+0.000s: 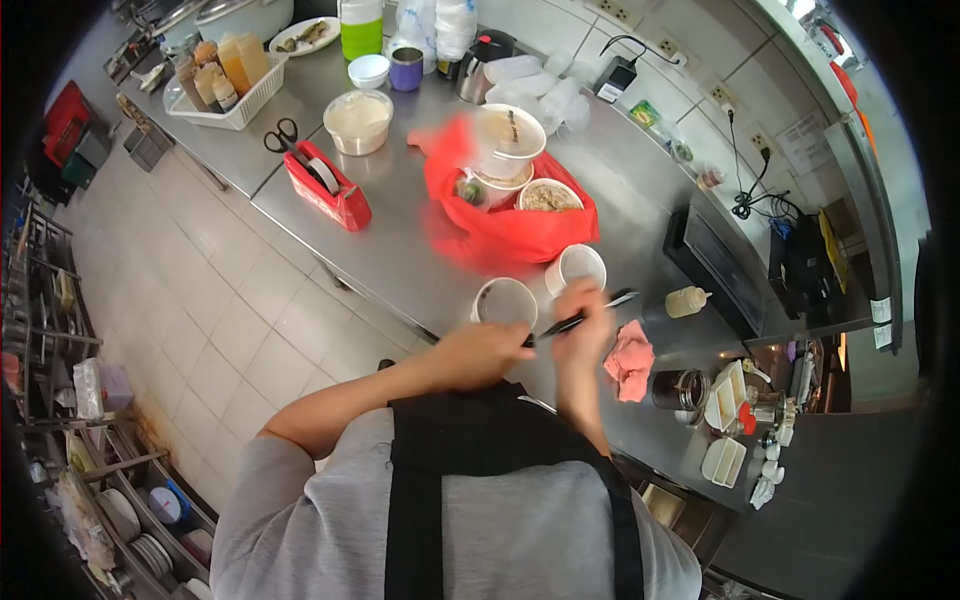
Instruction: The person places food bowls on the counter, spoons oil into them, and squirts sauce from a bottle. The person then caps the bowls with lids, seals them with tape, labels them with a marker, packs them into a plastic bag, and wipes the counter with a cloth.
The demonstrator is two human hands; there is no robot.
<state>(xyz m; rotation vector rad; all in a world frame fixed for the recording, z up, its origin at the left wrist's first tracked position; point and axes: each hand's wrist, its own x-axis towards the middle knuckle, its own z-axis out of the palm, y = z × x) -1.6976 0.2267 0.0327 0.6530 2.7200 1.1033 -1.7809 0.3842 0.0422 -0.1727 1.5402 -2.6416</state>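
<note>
Gripping a slim black pen (pixel 570 323) above the table (pixel 400 225), close to its front edge, the right hand (pixel 583 325) has its grip clenched round the shaft. The left hand (pixel 487 354) pinches the pen's lower end; both hands are slightly blurred. Just beyond them stand two open white tubs, the left one (pixel 504 302) nearer the front edge and the right one (pixel 577 271) farther in. Farther toward the wall edge, a crumpled red bag (pixel 465 243) lies spread around more white containers: a stacked tub (pixel 507 141) sits on top of another, and a food-filled tub (pixel 550 197) is beside them. Toward the table's left end, a red tape dispenser (pixel 335 195) is near the front edge, with scissors (pixel 283 137) at its far end. Right of the hands lies a pink cloth (pixel 629 362), between them and a dark jar (pixel 680 388); a squeeze bottle (pixel 687 302) lies nearer the wall edge.
</note>
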